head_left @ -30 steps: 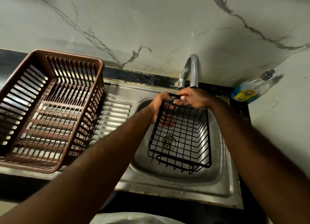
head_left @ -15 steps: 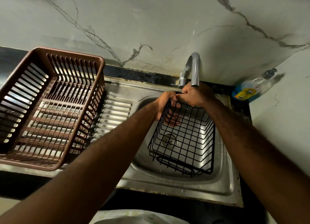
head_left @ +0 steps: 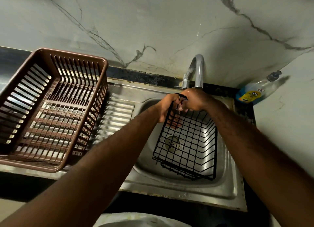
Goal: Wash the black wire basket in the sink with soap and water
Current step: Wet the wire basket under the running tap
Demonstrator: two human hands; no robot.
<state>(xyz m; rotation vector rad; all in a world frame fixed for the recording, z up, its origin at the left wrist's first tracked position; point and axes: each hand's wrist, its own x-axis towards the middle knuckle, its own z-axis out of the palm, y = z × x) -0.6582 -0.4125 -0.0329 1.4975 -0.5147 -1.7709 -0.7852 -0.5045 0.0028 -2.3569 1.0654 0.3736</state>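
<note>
Far rim of black wire basket (head_left: 186, 145) behind left hand (head_left: 167, 108) and right hand (head_left: 195, 100); bottle (head_left: 253, 95) label illegibly small.

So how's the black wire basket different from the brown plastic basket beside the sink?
The black wire basket is a thin square grid; the brown plastic basket has slatted walls. The black wire basket is tilted in the sink, held by the left hand and right hand; the brown plastic basket sits on the drainboard, untouched. Both are rectangular, open-topped and empty.
</note>
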